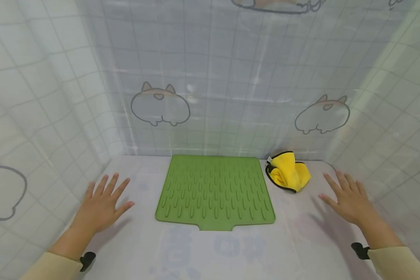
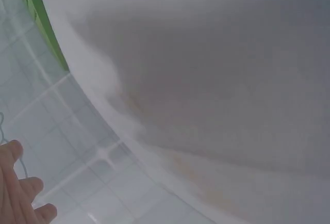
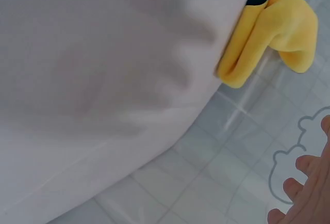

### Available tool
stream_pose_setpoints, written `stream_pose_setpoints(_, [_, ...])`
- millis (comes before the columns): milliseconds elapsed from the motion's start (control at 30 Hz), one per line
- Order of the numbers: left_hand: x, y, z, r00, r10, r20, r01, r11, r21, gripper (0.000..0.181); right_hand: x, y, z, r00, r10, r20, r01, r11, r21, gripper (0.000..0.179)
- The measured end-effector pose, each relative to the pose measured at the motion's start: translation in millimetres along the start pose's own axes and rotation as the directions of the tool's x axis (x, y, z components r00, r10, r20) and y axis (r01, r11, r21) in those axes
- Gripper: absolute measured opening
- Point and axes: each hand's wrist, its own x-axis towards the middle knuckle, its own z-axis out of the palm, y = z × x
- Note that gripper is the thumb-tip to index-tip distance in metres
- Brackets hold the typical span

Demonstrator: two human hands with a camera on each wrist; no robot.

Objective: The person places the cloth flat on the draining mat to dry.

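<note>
A green ridged silicone mat point(image 1: 215, 190) lies flat in the middle of the table, its short tab toward me. To the right of it sits a crumpled yellow cloth point(image 1: 289, 173) with black edging, also seen in the right wrist view as a folded yellow cloth point(image 3: 276, 30). My left hand point(image 1: 99, 206) is spread above the table left of the mat, holding nothing. On the other side my right hand point(image 1: 350, 198) is likewise spread and holds nothing, nearest to the cloth. Fingers of both hands show at the edges of the wrist views.
The white table point(image 1: 182, 252) carries faint printed patterns. A tiled-pattern curtain point(image 1: 224, 77) with cartoon animal drawings rises behind it, and similar sheets close in at the left point(image 1: 56, 97) and right point(image 1: 399, 128). A dark band sits at each wrist.
</note>
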Motion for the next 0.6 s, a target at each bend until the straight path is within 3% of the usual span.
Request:
stream_pose_setpoints(333, [7.1, 16.5, 10.9, 1.0, 0.007, -0.002, -0.007, 0.995, -0.097, 0.074, 9.4, -16.1, -4.2, 1.0, -0.015, -0.014, 0.016, 0.999, 0.045, 0.08])
stream_pose_setpoints(600, [13.5, 27.5, 10.1, 0.999, 0.008, 0.042, -0.001, 0.984, -0.177, 0.075, 21.1, -30.8, -1.5, 1.0, 0.003, -0.006, -0.002, 0.999, 0.041, 0.081])
